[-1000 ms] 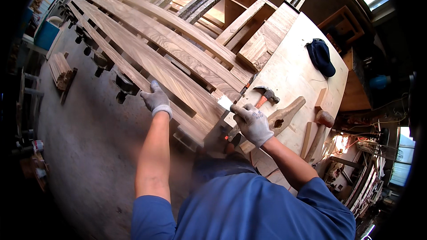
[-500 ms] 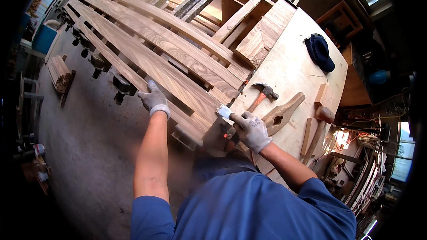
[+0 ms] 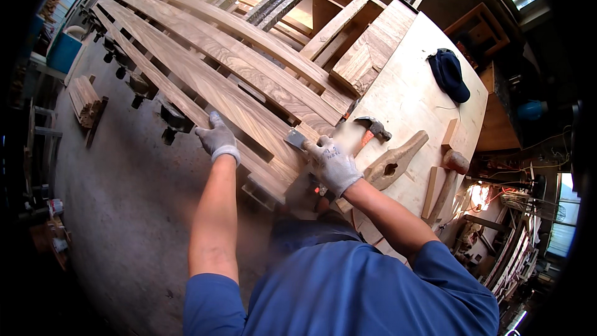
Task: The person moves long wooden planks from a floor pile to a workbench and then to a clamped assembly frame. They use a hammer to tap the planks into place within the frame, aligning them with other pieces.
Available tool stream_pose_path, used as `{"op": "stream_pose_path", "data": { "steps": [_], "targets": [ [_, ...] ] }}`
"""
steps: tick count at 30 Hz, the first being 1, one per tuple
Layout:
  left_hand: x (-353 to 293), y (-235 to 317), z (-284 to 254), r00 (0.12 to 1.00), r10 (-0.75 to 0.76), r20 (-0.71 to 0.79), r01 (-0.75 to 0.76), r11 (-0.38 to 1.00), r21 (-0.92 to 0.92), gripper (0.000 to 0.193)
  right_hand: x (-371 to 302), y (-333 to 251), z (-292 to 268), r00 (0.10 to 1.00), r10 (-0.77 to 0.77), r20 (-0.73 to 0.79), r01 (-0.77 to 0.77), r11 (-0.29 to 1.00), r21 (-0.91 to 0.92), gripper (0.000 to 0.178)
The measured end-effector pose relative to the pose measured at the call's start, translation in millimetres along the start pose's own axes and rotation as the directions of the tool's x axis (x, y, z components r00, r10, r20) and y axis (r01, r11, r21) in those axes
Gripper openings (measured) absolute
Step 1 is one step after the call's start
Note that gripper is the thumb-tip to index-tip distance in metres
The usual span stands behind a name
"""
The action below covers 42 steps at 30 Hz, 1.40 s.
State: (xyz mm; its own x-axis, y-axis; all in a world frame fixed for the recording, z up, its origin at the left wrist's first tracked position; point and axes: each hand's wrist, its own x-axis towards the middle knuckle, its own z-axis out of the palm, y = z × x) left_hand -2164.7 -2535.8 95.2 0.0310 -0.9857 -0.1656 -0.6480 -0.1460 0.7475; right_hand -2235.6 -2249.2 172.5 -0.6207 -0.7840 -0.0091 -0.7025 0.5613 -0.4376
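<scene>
My gloved right hand [image 3: 334, 165] is closed around the handle of a scraper [image 3: 296, 139] with a flat, wide blade. The blade is over the near end of a long frame of brown wooden slats [image 3: 249, 118], close to a joint; whether it touches the wood I cannot tell. On the outermost slat [image 3: 180, 100] lies my gloved left hand [image 3: 219, 137], its thumb on top and its fingers bent over the outer edge. A claw hammer [image 3: 375, 129] with an orange handle lies just beyond my right hand, partly hidden by it. Beside it rests a shaped wooden piece [image 3: 398, 163] with a hole.
A wooden mallet [image 3: 449, 180], small wood blocks [image 3: 450, 133] and a dark blue cap [image 3: 449, 76] lie on the pale worktop [image 3: 401, 93]. Dark metal clamp bars [image 3: 292, 0] stand behind the slats. Stacked wood strips [image 3: 86, 101] sit on the concrete floor at left.
My right hand has moved left and slightly up with the scraper, bringing its blade further over the slats. My left hand stays on the outer slat.
</scene>
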Motion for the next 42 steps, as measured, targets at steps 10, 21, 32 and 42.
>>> {"op": "stream_pose_path", "data": {
  "steps": [10,21,32,42],
  "targets": [
    [-2.7,2.1,-0.7,0.999,0.005,0.034,-0.004,1.000,-0.027,0.079,-43.8,29.1,-32.1,0.997,0.014,-0.074,-0.010,0.998,0.056,0.032],
    [-7.8,8.0,-6.3,1.000,-0.013,0.027,0.013,0.999,-0.031,0.077,-60.5,9.4,-18.1,0.994,0.032,0.104,-0.012,0.982,-0.191,0.034],
    [-3.1,3.5,-3.6,0.999,-0.021,0.036,0.022,0.999,-0.029,0.084,-9.8,-12.9,-3.4,1.000,0.017,-0.003,-0.017,0.986,-0.163,0.033],
    [-3.6,2.9,-0.5,1.000,-0.005,0.026,0.005,1.000,-0.018,0.076,-53.3,55.8,-43.9,0.925,0.363,-0.113,-0.299,0.878,0.373,0.028]
  ]
}}
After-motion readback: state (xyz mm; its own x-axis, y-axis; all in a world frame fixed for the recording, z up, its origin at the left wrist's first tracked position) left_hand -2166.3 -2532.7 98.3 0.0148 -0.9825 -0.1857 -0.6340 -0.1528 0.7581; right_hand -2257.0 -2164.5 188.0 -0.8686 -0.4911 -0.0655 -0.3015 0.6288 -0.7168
